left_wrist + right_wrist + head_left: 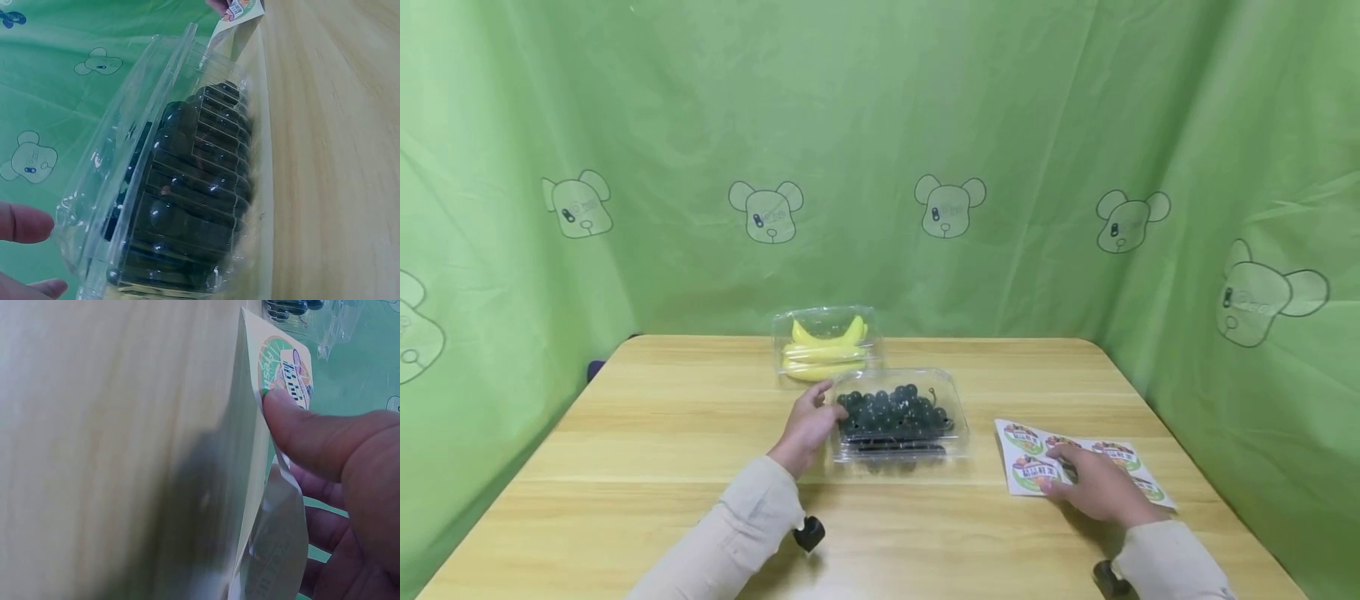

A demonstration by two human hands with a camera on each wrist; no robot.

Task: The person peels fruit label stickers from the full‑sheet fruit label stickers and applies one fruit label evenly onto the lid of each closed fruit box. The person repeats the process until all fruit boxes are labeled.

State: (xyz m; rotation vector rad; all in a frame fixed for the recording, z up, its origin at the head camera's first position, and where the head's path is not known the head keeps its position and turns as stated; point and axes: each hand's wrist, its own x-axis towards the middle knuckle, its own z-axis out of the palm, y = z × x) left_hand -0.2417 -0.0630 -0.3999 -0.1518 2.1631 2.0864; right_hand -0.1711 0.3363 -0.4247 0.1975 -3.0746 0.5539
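Observation:
A clear plastic clamshell box (pixel 891 442) with dark grapes (pixel 891 412) inside sits mid-table; the left wrist view shows its ribbed side and the grapes (pixel 206 156) close up. At its left end is my left hand (pixel 808 425), thumb and fingers extended beside the lid edge; whether they press it is hard to tell. On the right, my right hand (pixel 1101 483) pinches a white sheet of round fruit stickers (pixel 1022 437). In the right wrist view the thumb (pixel 294 419) lies over the sheet (pixel 256 425), which bends up off the table, with the other fingers behind it.
Another clear box (pixel 827 312) with yellow bananas (pixel 823 354) stands behind the grape box, toward the table's far edge. Green curtains (pixel 865 108) with bear-head prints enclose the wooden table (pixel 647 433) at the back and sides.

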